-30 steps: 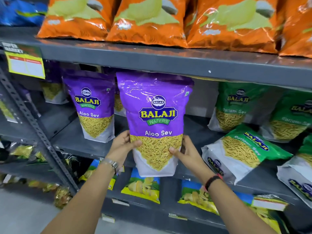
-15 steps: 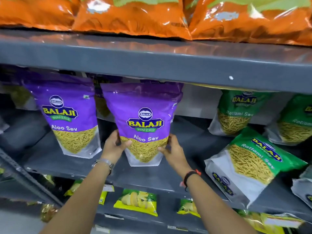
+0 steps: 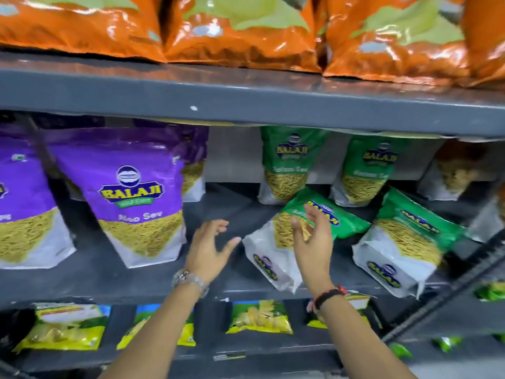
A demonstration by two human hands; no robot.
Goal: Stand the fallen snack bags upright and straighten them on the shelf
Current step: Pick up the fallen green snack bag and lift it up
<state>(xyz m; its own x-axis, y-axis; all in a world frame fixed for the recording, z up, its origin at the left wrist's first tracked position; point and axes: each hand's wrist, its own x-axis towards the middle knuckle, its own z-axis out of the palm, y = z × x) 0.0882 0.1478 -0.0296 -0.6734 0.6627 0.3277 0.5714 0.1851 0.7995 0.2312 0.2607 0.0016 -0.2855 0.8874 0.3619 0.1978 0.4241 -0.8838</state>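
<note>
A purple Aloo Sev bag (image 3: 139, 198) stands upright on the middle shelf (image 3: 109, 274), with another purple bag (image 3: 21, 209) upright to its left. A green Ratlami Sev bag (image 3: 269, 250) lies fallen on its back, bottom toward me. A second fallen green bag (image 3: 404, 242) lies to its right. My left hand (image 3: 209, 248) hovers open between the purple bag and the fallen green bag, holding nothing. My right hand (image 3: 313, 239) is open in front of the fallen green bag, fingers apart; whether it touches the bag is unclear.
Two green bags (image 3: 289, 162) (image 3: 369, 170) stand upright at the back of the shelf. Orange bags (image 3: 240, 28) fill the shelf above, whose grey edge (image 3: 246, 102) overhangs. Yellow chip bags (image 3: 259, 317) sit on the shelf below. A slanted metal brace (image 3: 451, 291) crosses at right.
Both hands have let go of the purple Aloo Sev bag, which stays upright on the shelf. They have moved right toward the fallen green bag, and the view has shifted right.
</note>
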